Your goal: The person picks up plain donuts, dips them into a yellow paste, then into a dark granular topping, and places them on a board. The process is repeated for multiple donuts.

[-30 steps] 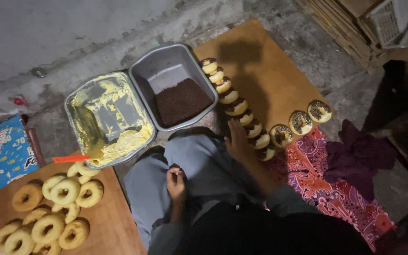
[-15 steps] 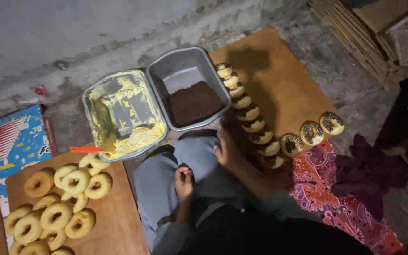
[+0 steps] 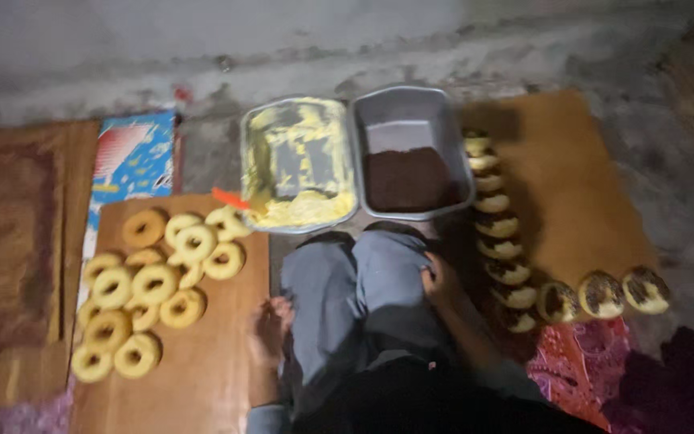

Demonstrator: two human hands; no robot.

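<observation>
Since the earlier frame the left hand has moved off the lap and down to the near edge of the brown board on the person's left, while the right hand has dropped from the row of coated rings to the right knee; the view has also swung left, so both boards now show.

On the floor, that left board carries the pile of plain doughnuts, roughly fifteen bare golden rings, heaped and touching one another. Across the lap, the right board holds the finished doughnuts, a curved line of about a dozen with dark crumb on top, running from beside the trays round toward the patterned red cloth. By count, the work looks close to half done: the plain pile is still slightly the larger.

Between the boards, just beyond the knees, stand two metal trays side by side. The cream tray is smeared yellow and mostly scraped, its remaining cream banked at the near end, with an orange spatula resting at its corner. The crumb tray is about half covered with dark crumbs.

Left fingers lie loosely curled and empty, touching the board, near the plain rings but apart from them. Right fingers rest on the trouser leg, holding nothing as far as the blur allows.
</observation>
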